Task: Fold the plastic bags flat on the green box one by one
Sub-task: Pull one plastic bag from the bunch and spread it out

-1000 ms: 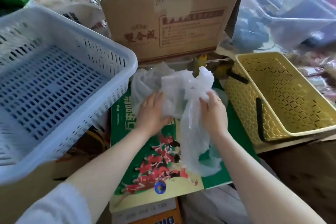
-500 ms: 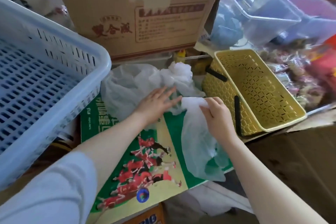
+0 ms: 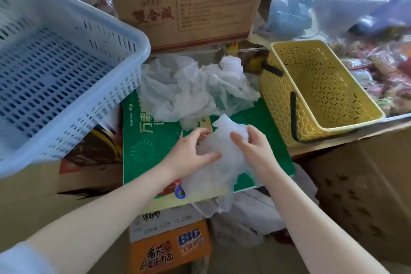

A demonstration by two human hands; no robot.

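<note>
Flattening of one plastic bag (image 3: 216, 160) is judged to be the step in hand. The bag is held over the near half of the green box (image 3: 142, 153), with its lower end trailing past the box's near edge. It is gripped by the left hand (image 3: 191, 151), whose fingers are curled over its left side with the thumb laid across the film, and by the right hand (image 3: 251, 147), whose fingers are bent and pinching its upper right part.

The remaining bags (image 3: 191, 89) are heaped crumpled at the far edge of the box, just beside the yellow basket (image 3: 322, 93) and apart from the held bag.

For a clean fold, the bag is best lowered fully onto the box top, the trailing end drawn up from the near edge, and trapped air pressed out toward the open end before any crease is made. Edges should be aligned first. The heap should be kept apart so that only one bag is worked at a time.
</note>
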